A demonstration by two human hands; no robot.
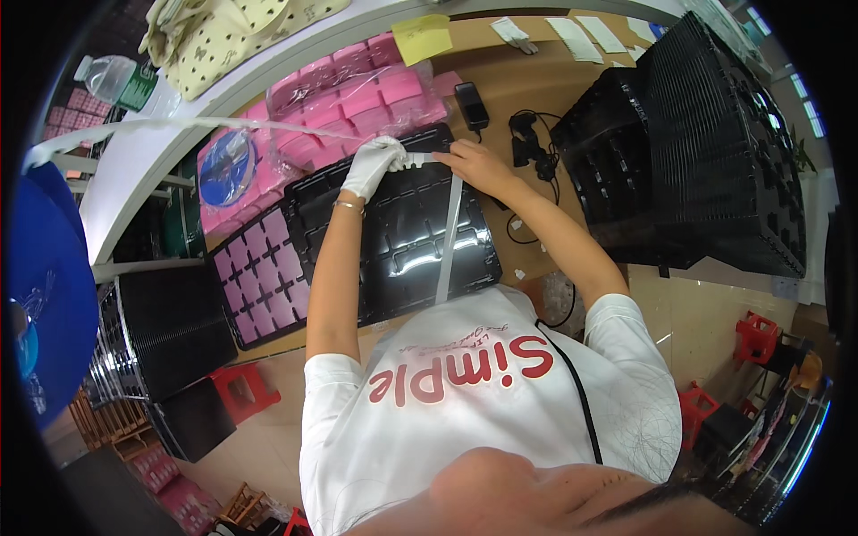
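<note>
My left hand point(379, 166), in a white glove, is closed on a narrow whitish strip point(420, 159) above the far edge of a black plastic tray point(393, 237). My bare right hand point(476, 166) pinches the same strip a little to the right. Between the hands a short stretch shows small white teeth-like pieces. From my right hand's side, a pale length hangs down across the tray toward my shirt. On the left, a pale band runs from a large blue reel point(63, 268) toward my left hand. Under the left forearm lies a black tray with pink inserts point(259, 272).
Pink foam trays point(357, 98) in clear plastic lie behind, with a wrapped blue roll point(228, 170) on them. A black power adapter point(471, 105) and cables point(534, 143) sit at the back right. Stacked black trays point(706, 152) stand right, others point(170, 313) left.
</note>
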